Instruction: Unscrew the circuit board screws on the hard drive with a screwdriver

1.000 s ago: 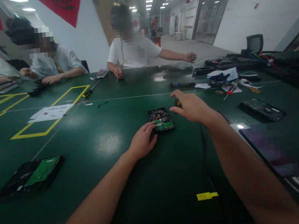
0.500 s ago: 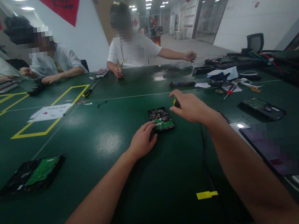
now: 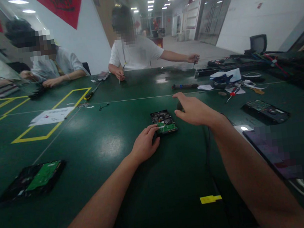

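A hard drive [image 3: 164, 117] lies on the green table in front of me, its green circuit board facing up. My left hand [image 3: 146, 144] holds its near left edge, fingertips on the board and the thumb beside it. Just right of the drive, my right hand [image 3: 194, 110] is curled around what looks like a screwdriver [image 3: 179, 106]; only a dark bit of its handle shows between thumb and forefinger, and its shaft is hidden. A gap separates my right hand from the drive.
Other hard drives lie at the left [image 3: 45, 175] and right [image 3: 267, 111]. A phone [image 3: 268, 152] and a cable with a yellow tag [image 3: 210, 199] are near my right arm. Tools, including a red screwdriver [image 3: 233, 93], lie beyond. Co-workers [image 3: 136, 53] sit across the table [image 3: 114, 191].
Both hands and the hard drive stay nearly where they were. The yellow on the handle in my right hand showed before; now only a dark part shows.
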Demonstrator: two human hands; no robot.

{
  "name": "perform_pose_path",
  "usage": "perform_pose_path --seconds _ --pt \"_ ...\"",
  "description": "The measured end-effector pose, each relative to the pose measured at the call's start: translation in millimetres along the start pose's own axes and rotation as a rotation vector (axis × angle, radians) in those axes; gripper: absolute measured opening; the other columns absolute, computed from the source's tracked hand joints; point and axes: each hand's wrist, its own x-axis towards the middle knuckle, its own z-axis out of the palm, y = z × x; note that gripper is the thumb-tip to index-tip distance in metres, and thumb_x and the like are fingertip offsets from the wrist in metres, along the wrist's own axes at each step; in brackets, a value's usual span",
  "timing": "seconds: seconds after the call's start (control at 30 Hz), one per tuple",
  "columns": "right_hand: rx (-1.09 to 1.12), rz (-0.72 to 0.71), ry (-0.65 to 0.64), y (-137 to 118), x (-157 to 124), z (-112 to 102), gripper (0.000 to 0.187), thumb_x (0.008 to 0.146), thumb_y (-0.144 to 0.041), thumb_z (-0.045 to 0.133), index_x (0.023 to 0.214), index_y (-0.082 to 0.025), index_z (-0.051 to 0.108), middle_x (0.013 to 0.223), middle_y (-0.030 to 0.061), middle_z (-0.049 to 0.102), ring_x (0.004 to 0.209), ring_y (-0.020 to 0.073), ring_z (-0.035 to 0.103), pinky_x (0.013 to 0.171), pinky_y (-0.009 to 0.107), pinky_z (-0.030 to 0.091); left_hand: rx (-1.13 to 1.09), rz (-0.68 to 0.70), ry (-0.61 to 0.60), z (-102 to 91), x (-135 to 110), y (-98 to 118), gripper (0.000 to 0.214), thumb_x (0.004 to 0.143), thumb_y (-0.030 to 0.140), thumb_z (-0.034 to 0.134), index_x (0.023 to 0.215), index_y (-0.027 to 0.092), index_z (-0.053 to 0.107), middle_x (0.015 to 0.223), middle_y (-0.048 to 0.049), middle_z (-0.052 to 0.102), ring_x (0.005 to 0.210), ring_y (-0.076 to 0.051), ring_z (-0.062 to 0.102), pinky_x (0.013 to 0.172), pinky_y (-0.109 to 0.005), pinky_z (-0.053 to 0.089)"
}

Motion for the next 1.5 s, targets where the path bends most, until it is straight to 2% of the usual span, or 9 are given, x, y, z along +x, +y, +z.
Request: perform_pose_path --seconds 0.1,0.27,0.43,0.63,0.8,1.0,1.17,1.37,1.5 --pt "0.023 -0.053 0.007 -0.8 0.1 0.2 0.056 0.086 -0.021 0.051 0.14 -0.01 0.043 0.113 0.0183 0.069 0.1 0.0312 0.065 0.089 0.043 0.047 0.002 0.001 0.0 0.4 -0.3 0.1 0.042 0.093 0.026 0.054 0.134 0.02 0.05 0.142 -0.0115 0.053 0.131 -0.026 0.052 0.111 -0.045 0.045" --pt "-0.045 0.015 0.007 -1.4 1.1 2.5 0.052 0.089 -0.033 0.054 0.138 -0.014 0.046 0.117 0.0205 0.068 0.103 0.0357 0.063 0.088 0.047 0.046 0.005 0.004 0.005 0.3 -0.9 0.1 0.042 0.092 0.026 0.054 0.134 0.021 0.05 0.142 -0.011 0.052 0.131 -0.026 0.052 0.111 -0.045 0.045" --pt "-0.031 -0.008 0.021 0.7 1.3 4.7 0.059 0.087 -0.027 0.051 0.143 -0.012 0.04 0.127 0.0218 0.063 0.109 0.0336 0.061 0.09 0.044 0.045 0.004 -0.003 -0.002 -0.8 -0.7 0.5 0.042 0.092 0.026 0.054 0.133 0.021 0.05 0.142 -0.0108 0.053 0.13 -0.026 0.052 0.111 -0.045 0.045" --pt "-0.033 0.06 0.012 0.5 -0.7 1.8 0.058 0.089 -0.031 0.05 0.142 -0.01 0.04 0.117 0.0225 0.066 0.103 0.0356 0.063 0.089 0.048 0.046 0.005 0.003 0.007 0.0 -0.6 0.0 0.043 0.092 0.025 0.055 0.134 0.023 0.05 0.142 -0.0106 0.053 0.129 -0.026 0.054 0.108 -0.047 0.047" --pt "0.013 -0.041 -0.02 0.0 -0.7 -0.2 0.055 0.086 -0.023 0.049 0.14 -0.013 0.042 0.122 0.019 0.065 0.11 0.0321 0.061 0.093 0.042 0.045 -0.003 0.008 0.011 0.4 -0.6 -0.3 0.043 0.091 0.025 0.055 0.134 0.024 0.049 0.142 -0.0106 0.053 0.129 -0.027 0.054 0.108 -0.048 0.047" --pt "0.02 0.008 0.011 0.8 -1.0 0.5 0.052 0.088 -0.032 0.056 0.137 -0.016 0.047 0.121 0.0185 0.066 0.107 0.035 0.061 0.091 0.047 0.044 -0.009 0.009 0.018 1.9 -0.1 -0.5 0.043 0.091 0.024 0.055 0.134 0.023 0.05 0.141 -0.01 0.053 0.13 -0.025 0.053 0.109 -0.046 0.046" --pt "0.071 -0.064 -0.022 2.5 -0.9 -0.2 0.055 0.086 -0.022 0.052 0.14 -0.015 0.045 0.117 0.0152 0.069 0.105 0.0304 0.063 0.091 0.041 0.045 0.001 0.0 0.012 1.7 -0.8 -0.1 0.043 0.092 0.025 0.055 0.134 0.023 0.05 0.142 -0.0103 0.053 0.129 -0.025 0.054 0.109 -0.045 0.046" --pt "0.021 -0.025 -0.001 2.1 -0.9 1.0 0.055 0.089 -0.034 0.052 0.14 -0.013 0.046 0.123 0.0192 0.066 0.108 0.034 0.062 0.093 0.044 0.045 -0.005 0.011 0.011 0.8 0.2 1.6 0.041 0.092 0.025 0.054 0.133 0.022 0.05 0.142 -0.0107 0.053 0.129 -0.026 0.053 0.11 -0.045 0.046" --pt "0.044 -0.062 0.001 1.9 -1.4 0.6 0.064 0.087 -0.027 0.049 0.146 -0.007 0.038 0.131 0.0228 0.061 0.115 0.0334 0.059 0.096 0.042 0.044 0.0 0.013 0.009 1.2 0.3 0.9 0.041 0.093 0.026 0.054 0.134 0.022 0.05 0.142 -0.0109 0.053 0.13 -0.026 0.053 0.11 -0.045 0.045"
